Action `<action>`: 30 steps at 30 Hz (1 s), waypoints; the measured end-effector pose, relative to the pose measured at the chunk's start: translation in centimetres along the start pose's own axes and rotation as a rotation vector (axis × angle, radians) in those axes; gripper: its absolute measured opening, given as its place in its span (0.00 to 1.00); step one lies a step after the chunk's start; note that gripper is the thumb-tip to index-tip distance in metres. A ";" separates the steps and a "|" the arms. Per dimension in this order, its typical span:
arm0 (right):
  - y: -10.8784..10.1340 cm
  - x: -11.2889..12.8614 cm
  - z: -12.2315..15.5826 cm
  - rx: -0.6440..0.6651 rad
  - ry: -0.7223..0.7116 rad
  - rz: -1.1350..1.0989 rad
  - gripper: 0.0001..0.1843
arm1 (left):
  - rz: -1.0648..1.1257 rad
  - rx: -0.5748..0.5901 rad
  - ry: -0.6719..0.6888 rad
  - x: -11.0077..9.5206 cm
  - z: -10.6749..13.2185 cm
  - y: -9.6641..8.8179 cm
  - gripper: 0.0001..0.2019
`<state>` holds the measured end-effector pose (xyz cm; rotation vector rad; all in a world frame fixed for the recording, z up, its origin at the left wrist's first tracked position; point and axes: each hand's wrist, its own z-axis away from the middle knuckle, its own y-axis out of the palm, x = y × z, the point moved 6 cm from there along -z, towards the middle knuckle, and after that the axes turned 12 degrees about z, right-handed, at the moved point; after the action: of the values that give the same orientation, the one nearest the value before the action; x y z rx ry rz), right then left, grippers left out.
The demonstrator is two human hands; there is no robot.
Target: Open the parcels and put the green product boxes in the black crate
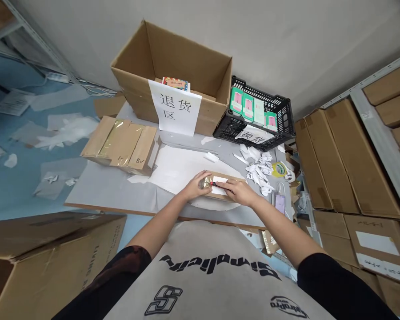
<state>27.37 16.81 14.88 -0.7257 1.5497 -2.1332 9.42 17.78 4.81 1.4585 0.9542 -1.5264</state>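
Observation:
A small cardboard box (231, 176) with a white label lies on white paper near the table's front edge. My left hand (196, 186) is closed around its left end, where shiny clear tape covers the cardboard. In my right hand (239, 191) is a slim black and red tool, apparently a utility knife (216, 183), its tip pointing left toward the taped end. The right hand rests over the box's right part. The blade itself is too small to make out.
Taped cardboard boxes (120, 144) stand at the table's left. Behind are a big open carton (133, 89) and a black crate (288, 115) holding green-and-pink packages. Crumpled paper (258, 171), a tape roll (279, 169) and a phone (280, 203) lie right. Shelved cartons (346, 155) stand farther right.

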 end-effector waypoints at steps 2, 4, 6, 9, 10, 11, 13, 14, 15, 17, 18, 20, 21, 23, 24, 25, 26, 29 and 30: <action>-0.2 0.1 0.0 0.019 0.003 0.078 0.29 | 0.011 -0.002 0.008 0.2 0.0 0.1 0.35; -0.2 0.3 0.0 0.039 0.013 0.143 0.30 | 0.021 -0.001 0.015 0.5 0.0 0.2 0.35; 0.0 0.4 0.1 0.068 0.009 0.213 0.30 | 0.031 0.003 0.019 0.7 0.1 0.3 0.34; 0.0 0.4 0.2 0.119 -0.006 0.319 0.30 | 0.050 0.011 0.008 0.9 0.2 0.4 0.34; -0.1 0.3 0.3 0.137 -0.010 0.344 0.30 | 0.053 0.013 0.001 1.0 0.2 0.3 0.34; -0.2 0.2 0.4 0.155 -0.014 0.363 0.30 | 0.055 0.014 -0.006 1.0 0.2 0.3 0.34; -0.5 0.0 0.5 0.191 -0.023 0.388 0.30 | 0.054 0.014 -0.017 1.0 0.2 0.3 0.34; -0.7 -0.1 0.6 0.208 -0.029 0.398 0.30 | 0.052 0.013 -0.020 1.0 0.2 0.3 0.34; -0.8 -0.3 0.7 0.224 -0.033 0.408 0.30 | 0.050 0.012 -0.020 1.0 0.2 0.3 0.34; -1.2 -0.4 0.9 0.253 -0.044 0.427 0.31 | 0.038 0.010 -0.018 1.0 0.2 0.4 0.33; -1.4 -0.5 1.0 0.265 -0.050 0.434 0.31 | 0.028 0.004 -0.018 1.0 0.2 0.5 0.33; -1.8 -0.7 1.2 0.289 -0.054 0.447 0.31 | 0.005 -0.013 -0.024 1.2 0.2 0.6 0.32; -1.9 -0.8 1.4 0.303 -0.056 0.452 0.30 | -0.005 -0.021 -0.028 1.2 0.2 0.6 0.31; -2.2 -1.2 1.8 0.324 -0.049 0.465 0.31 | -0.021 -0.035 -0.034 1.3 0.2 0.8 0.30; -2.4 -1.4 2.1 0.331 -0.047 0.473 0.31 | -0.028 -0.041 -0.035 1.4 0.2 0.8 0.30; -2.5 -1.6 2.4 0.335 -0.045 0.481 0.31 | -0.037 -0.045 -0.037 1.4 0.2 0.8 0.30; -2.5 -1.8 2.6 0.338 -0.045 0.488 0.31 | -0.051 -0.049 -0.038 1.4 0.2 0.8 0.30; -2.4 -2.6 3.4 0.348 -0.032 0.501 0.30 | -0.157 -0.081 -0.029 0.8 0.2 1.1 0.29; -2.3 -2.8 3.6 0.349 -0.026 0.502 0.30 | -0.231 -0.108 -0.015 0.4 0.2 1.3 0.29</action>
<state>31.72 16.50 17.44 -0.2139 1.1452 -1.9201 10.50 17.08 4.46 1.2950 1.2107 -1.6196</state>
